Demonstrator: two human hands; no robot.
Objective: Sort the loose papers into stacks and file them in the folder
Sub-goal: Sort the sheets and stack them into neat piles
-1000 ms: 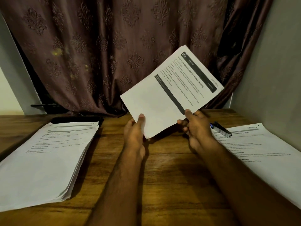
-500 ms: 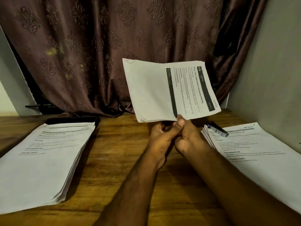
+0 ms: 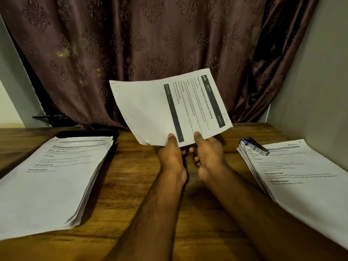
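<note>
A thin bundle of printed papers [image 3: 150, 110] is held up above the middle of the wooden table [image 3: 131, 185], turned sideways with its text running vertically. My left hand [image 3: 172, 159] pinches its lower edge, thumb on the front. Beside it, my right hand [image 3: 207, 155] grips the same edge, thumb on the front and fingers behind. A thick stack of papers [image 3: 49, 181] lies on the table at the left. Another stack [image 3: 301, 183] lies at the right. A dark folder [image 3: 88, 133] shows partly from under the left stack's far end.
A stapler [image 3: 256, 147] with a blue end rests on the far corner of the right stack. A brown patterned curtain [image 3: 150, 44] hangs behind the table. A grey wall [image 3: 310, 91] closes off the right side.
The bundle has been turned from a steep tilt to sideways and lowered a little. My hands moved together at its lower edge, then spread slightly with both thumbs on the front.
</note>
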